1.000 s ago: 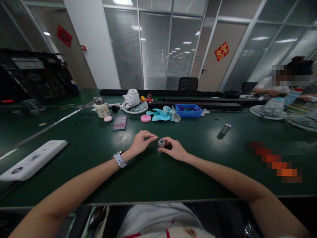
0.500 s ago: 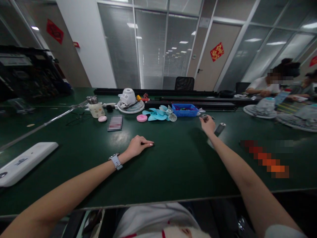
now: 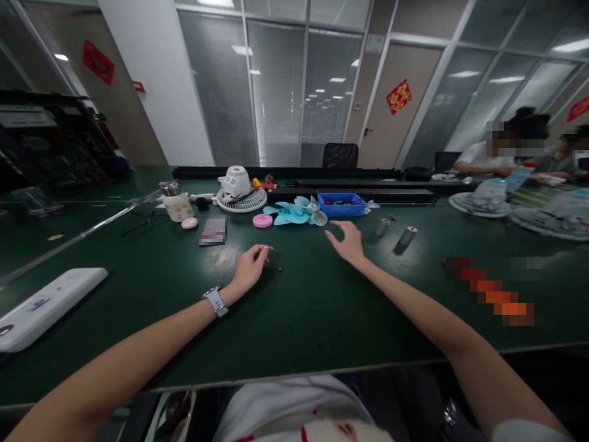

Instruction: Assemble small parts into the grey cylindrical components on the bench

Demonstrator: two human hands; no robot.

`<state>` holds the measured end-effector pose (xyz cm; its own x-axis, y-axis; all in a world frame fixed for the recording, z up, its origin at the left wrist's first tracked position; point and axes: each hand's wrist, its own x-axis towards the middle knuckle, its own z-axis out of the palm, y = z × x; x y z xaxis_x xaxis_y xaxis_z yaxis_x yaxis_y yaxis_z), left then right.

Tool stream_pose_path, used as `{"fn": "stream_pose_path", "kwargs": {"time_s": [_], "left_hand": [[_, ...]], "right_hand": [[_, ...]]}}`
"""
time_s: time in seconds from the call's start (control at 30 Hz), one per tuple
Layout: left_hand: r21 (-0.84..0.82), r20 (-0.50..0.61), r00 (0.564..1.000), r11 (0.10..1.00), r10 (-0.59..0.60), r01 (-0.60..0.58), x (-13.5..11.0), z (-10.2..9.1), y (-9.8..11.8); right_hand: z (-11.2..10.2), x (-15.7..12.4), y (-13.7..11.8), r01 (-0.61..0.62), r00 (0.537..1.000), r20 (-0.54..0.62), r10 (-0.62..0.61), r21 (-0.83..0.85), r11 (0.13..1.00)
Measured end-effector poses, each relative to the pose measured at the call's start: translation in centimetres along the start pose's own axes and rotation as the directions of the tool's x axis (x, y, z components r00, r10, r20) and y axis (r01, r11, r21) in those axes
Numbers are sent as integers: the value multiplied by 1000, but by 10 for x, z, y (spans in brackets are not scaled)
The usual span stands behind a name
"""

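Note:
My left hand (image 3: 251, 263), with a watch on its wrist, hovers low over the green table (image 3: 294, 319), its fingers loosely apart and holding nothing. A tiny dark part (image 3: 280, 268) lies on the table just right of it. My right hand (image 3: 348, 242) is stretched forward with fingers spread and is empty. Right of it stand two small metal cylinders: the nearer one (image 3: 383, 227) and a second (image 3: 407, 236). Ahead of the right hand lie light blue fan blades (image 3: 294, 214).
Further back are a blue tray (image 3: 343, 205), a pink disc (image 3: 262, 220), a white fan housing on its grille (image 3: 238, 186), and a cream cup (image 3: 176, 201). A white device (image 3: 43, 302) lies at the left. Other people sit at the far right with fan grilles (image 3: 483, 205).
My right hand carried the metal cylinder to the right, set it down beside the other one and drew back empty. My left hand lifted off the tiny dark part.

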<state>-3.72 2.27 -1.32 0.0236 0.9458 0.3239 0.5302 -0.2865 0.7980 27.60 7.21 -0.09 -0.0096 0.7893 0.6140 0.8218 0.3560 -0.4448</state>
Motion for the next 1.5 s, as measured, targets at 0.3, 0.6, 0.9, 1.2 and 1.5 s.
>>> {"fn": "stream_pose_path", "kwargs": {"time_s": [0.3, 0.6, 0.9, 1.2, 1.5], "left_hand": [[-39, 21, 1000, 999, 3, -2, -1, 3, 0], [-8, 28, 1000, 1000, -7, 7, -2, 1, 2], [-22, 14, 1000, 1000, -15, 16, -1, 4, -2], [-33, 20, 1000, 999, -13, 14, -2, 3, -3], [-32, 12, 1000, 999, -21, 21, -3, 4, -3]], "right_hand": [[34, -51, -103, 170, 779, 559, -284, 247, 954], [-6, 8, -15, 157, 986, 43, -160, 64, 985], [-76, 55, 131, -449, 875, -329, 355, -279, 849], [-63, 50, 141, -518, 831, -370, 415, -243, 820], [-55, 38, 139, -568, 814, -331, 478, -281, 774]]}}
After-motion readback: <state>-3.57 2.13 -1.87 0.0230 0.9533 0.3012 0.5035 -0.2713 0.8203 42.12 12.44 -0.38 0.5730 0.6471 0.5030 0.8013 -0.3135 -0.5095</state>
